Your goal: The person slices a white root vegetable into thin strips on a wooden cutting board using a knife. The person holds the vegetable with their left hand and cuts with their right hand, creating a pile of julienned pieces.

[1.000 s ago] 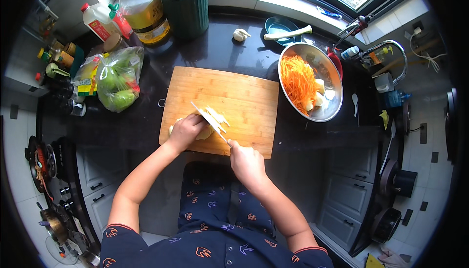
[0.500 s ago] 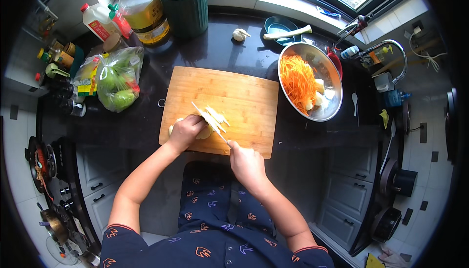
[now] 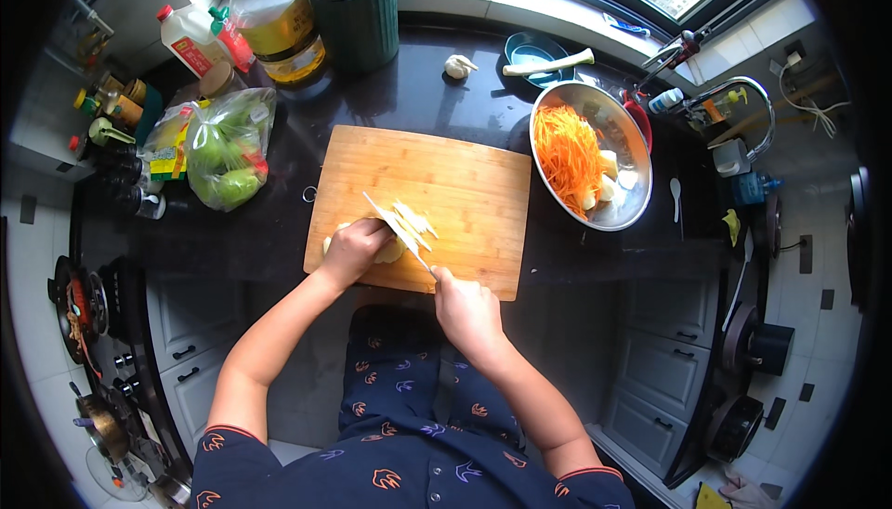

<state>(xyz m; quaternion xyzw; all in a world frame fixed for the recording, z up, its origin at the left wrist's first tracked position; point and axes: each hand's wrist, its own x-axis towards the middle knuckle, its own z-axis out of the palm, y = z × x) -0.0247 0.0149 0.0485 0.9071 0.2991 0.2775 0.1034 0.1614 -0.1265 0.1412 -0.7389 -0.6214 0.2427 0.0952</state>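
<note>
My left hand [image 3: 354,251] is closed, its fingers curled down on pale yellowish vegetable slices [image 3: 391,252] at the lower left of a wooden cutting board [image 3: 455,173]. My right hand [image 3: 467,314] grips the handle of a kitchen knife [image 3: 420,257] at the board's near edge. The blade slants up and left, close beside the fingertips of my left hand. Thin pale strips [image 3: 420,221] lie just right of the blade. The slices are partly hidden under my left hand, and their exact kind cannot be made out.
Right of the board stands a steel bowl [image 3: 639,156] with shredded carrot [image 3: 567,156] and pale chunks. Behind are a garlic bulb [image 3: 458,66] and a teal bowl [image 3: 523,47] with a pale stalk across it. Left are bagged green vegetables [image 3: 226,158] and an oil jug [image 3: 279,26].
The view has shifted very slightly. Both hands and the knife stay nearly in place, with only a tiny movement of the right hand and blade.
</note>
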